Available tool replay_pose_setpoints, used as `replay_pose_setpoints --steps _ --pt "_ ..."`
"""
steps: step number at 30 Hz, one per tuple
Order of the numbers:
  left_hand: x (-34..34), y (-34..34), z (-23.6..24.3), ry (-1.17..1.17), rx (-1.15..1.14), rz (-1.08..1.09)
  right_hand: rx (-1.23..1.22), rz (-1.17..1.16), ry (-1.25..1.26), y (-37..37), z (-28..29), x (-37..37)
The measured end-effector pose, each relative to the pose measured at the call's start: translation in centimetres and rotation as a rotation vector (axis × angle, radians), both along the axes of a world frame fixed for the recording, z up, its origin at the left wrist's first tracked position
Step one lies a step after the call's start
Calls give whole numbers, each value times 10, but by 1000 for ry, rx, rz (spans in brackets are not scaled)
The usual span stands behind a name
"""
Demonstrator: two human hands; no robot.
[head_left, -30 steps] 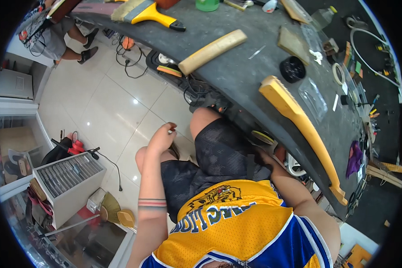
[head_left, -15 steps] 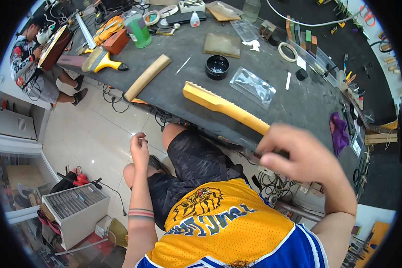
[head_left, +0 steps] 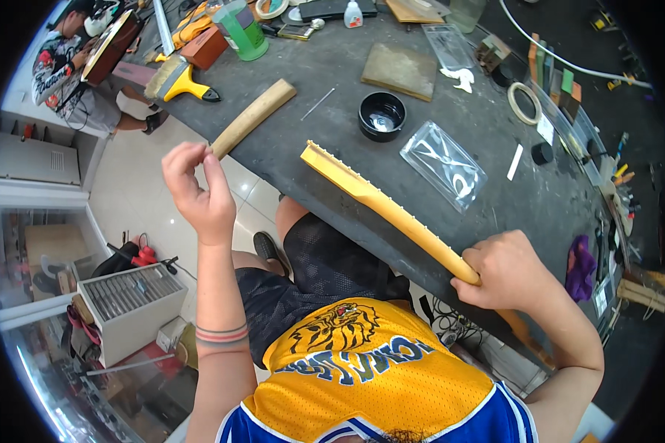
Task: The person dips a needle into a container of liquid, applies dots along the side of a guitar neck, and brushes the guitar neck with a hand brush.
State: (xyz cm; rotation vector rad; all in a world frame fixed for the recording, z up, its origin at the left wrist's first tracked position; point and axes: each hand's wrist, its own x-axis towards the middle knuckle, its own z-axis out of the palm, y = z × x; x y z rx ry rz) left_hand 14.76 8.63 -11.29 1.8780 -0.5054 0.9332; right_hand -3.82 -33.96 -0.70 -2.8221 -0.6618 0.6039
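Right hand [head_left: 504, 267]: fingers curled closed around the narrow end of the yellow neck, on the right and near side of the black bowl.
Left hand [head_left: 201, 198]: fingers loosely bent, thumb close to the fingertips; I cannot tell whether they pinch anything or touch the wooden bar beside them; it is left of the bowl and nearer the wearer.
Yellow neck [head_left: 391, 209]: slanting across the wearer's side of the bowl, apart from it, a row of small bumps along its bowl-facing edge.
Wooden bar [head_left: 253, 118]: left of the bowl, one end at the bench's edge.
Black bowl [head_left: 382, 134]: upright on the dark bench [head_left: 325, 66].
Clear plastic pack [head_left: 445, 166]: just right of the bowl, slightly nearer the wearer.
Square board [head_left: 399, 70]: just beyond the bowl.
Thin pale stick [head_left: 318, 104]: left of the bowl.
Tape ring [head_left: 511, 103]: right of the bowl.
Brush [head_left: 182, 83]: well left of the bowl, yellow and black handle.
Purple cloth [head_left: 582, 269]: well right of the bowl, toward the wearer.
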Motion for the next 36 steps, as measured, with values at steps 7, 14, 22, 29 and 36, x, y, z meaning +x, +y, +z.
replay_pose_setpoints --steps 7,14,22,29,36 --pt "67 -57 76 470 276 -313 80 37 -32 25 -14 31" --pt "110 -146 107 754 1353 -198 97 50 64 26 -2 50" --pt "116 -148 82 568 1367 -126 147 41 122 14 -3 52" --pt "112 -155 83 539 1437 -137 135 12 96 14 -1 53" --pt "109 -162 93 592 1542 -172 366 -174 -104 7 3 65"
